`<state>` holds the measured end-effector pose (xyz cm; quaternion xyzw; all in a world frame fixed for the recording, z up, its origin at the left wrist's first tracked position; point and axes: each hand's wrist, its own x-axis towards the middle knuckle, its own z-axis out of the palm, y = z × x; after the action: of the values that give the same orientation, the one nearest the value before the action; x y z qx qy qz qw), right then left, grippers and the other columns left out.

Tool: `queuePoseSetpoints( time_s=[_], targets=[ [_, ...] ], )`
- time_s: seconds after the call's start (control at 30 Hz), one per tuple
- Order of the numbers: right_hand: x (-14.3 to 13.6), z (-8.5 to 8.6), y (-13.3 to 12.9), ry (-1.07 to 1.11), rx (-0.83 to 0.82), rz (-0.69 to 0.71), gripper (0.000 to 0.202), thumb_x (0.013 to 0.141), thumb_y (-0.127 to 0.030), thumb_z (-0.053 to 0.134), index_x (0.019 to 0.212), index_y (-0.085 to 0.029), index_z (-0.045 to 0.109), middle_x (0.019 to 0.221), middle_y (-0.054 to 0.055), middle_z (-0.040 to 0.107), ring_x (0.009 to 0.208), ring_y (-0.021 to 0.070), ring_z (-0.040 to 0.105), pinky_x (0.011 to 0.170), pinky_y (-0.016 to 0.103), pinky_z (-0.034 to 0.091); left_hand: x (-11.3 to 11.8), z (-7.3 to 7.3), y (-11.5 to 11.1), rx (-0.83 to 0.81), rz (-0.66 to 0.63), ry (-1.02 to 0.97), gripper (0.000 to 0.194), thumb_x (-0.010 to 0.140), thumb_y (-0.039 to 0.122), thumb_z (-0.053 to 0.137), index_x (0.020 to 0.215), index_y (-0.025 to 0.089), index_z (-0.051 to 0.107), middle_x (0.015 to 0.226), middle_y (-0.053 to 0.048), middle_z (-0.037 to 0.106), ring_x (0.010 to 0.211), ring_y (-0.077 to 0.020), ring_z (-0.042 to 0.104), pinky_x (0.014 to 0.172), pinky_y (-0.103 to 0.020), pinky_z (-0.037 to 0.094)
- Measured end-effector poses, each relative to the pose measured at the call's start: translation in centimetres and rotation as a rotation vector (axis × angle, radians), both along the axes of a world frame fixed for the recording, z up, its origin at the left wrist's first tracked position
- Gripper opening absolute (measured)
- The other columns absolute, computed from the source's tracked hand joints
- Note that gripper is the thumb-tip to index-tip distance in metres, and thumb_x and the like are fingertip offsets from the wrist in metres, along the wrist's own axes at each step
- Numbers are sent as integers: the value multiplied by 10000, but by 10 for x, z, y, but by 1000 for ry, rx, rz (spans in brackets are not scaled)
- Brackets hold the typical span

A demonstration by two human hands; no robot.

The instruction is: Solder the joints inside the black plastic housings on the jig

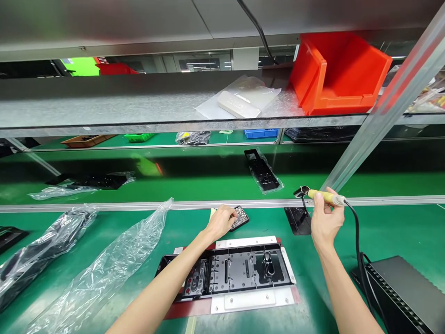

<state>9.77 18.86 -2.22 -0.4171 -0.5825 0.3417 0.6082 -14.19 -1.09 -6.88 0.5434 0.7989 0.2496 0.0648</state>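
My right hand grips the yellow handle of a soldering iron, whose dark tip points left and rests at a small black stand. Its black cable runs down to the right. My left hand reaches forward with fingers bent over a small black tray of tiny pale parts, touching it. Whether it holds anything is hidden. Between my forearms lies a black plastic frame clamped in a fixture with white plates on a red base.
Clear plastic bags lie at the left, one holding a dark part. A black box sits at the right. Behind a metal rail, a bagged black frame lies on the green belt. An orange bin stands on the shelf above.
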Motion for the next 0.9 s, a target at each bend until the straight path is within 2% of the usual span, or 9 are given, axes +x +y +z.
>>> queuePoseSetpoints(
  time_s=[0.07,0.13,0.3,0.43,0.5,0.63,0.73,0.9],
  targets=[
    [0,3,2,-25,56,-20,430,910,-522,598,1149,-172,666,1057,104,666,871,214,646,852,428,532,-2,-5,7,-17,-23,16,145,908,109,578,824,156,688,882,-51,702,955,-219,618,867,-368,479],
    [2,6,3,-39,109,-49,356,900,-495,620,1020,-167,690,1081,119,655,913,235,637,865,439,524,-3,-9,11,-33,-39,32,150,924,133,590,796,145,667,839,-33,679,929,-197,618,870,-366,486],
    [5,18,0,36,198,-67,244,936,-393,585,1027,-175,644,1023,87,672,891,208,668,902,435,542,-5,-15,16,-69,-45,83,214,954,226,609,757,146,639,784,-15,646,939,-190,623,848,-358,503],
    [7,32,-4,124,247,-88,157,939,-329,560,991,-193,620,1001,66,690,877,181,684,884,392,562,-6,-16,20,-99,-41,130,302,967,300,612,706,148,597,718,4,607,857,-174,625,850,-364,510],
    [9,39,-4,190,291,-106,125,914,-319,574,951,-204,608,955,55,698,898,197,692,904,409,558,-5,-16,22,-109,-41,142,323,968,328,614,701,149,588,709,10,600,813,-163,622,852,-365,514],
    [13,53,-6,347,371,-107,147,840,-332,605,913,-209,573,848,35,670,812,240,709,840,483,571,-2,-10,24,-112,-31,132,334,957,341,630,688,150,583,689,13,595,772,-154,615,838,-356,515],
    [18,67,-13,466,428,-73,161,770,-265,620,907,-208,556,826,19,615,771,252,706,825,515,563,-1,-1,23,-95,0,91,288,928,275,639,671,153,595,659,6,594,785,-168,613,809,-343,503],
    [36,85,-30,563,472,-29,165,702,-181,593,854,-230,554,778,-2,542,650,197,611,711,453,532,6,20,3,-37,96,-50,187,874,146,547,729,152,665,710,-44,676,714,-178,613,694,-302,456]
  ],
)
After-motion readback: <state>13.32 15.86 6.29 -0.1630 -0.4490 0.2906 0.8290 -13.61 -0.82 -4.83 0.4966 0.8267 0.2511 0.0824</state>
